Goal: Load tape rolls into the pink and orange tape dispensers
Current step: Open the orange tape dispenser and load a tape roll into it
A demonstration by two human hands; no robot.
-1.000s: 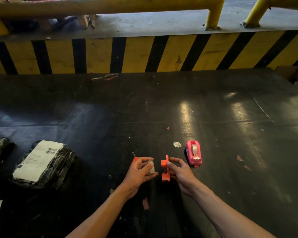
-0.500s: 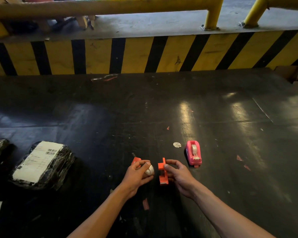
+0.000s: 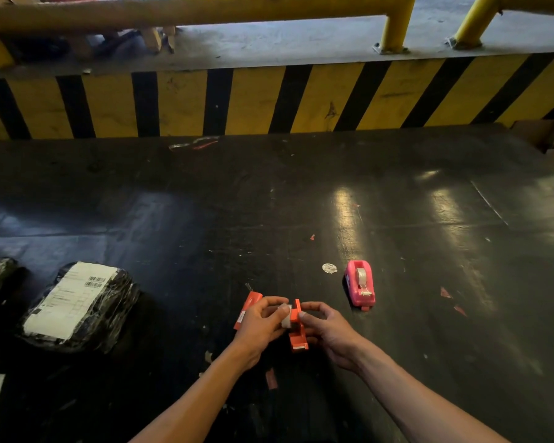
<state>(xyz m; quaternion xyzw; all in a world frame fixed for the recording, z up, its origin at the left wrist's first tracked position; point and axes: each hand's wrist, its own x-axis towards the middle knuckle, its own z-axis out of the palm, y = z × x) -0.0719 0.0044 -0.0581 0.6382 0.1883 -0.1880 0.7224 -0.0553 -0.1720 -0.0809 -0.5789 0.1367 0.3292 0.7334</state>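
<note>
My right hand [image 3: 328, 332] grips one orange half of a tape dispenser [image 3: 297, 334] low in the middle of the dark surface. My left hand [image 3: 259, 324] pinches a small pale tape roll [image 3: 286, 316] and presses it against that half. A second orange dispenser piece [image 3: 247, 306] lies flat just behind my left hand. To the right, the pink dispenser [image 3: 360, 282] stands on its own with a clear tape roll seated in it.
Two black-wrapped parcels, one with a white label [image 3: 74, 310], lie at the left. A round white sticker [image 3: 329, 267] and red scraps dot the dark surface [image 3: 429, 251]. A yellow-and-black striped kerb [image 3: 269, 100] with yellow rails runs behind.
My left hand has carried the tape roll to the right until it meets the orange half held by my right hand. The pink dispenser has not moved.
</note>
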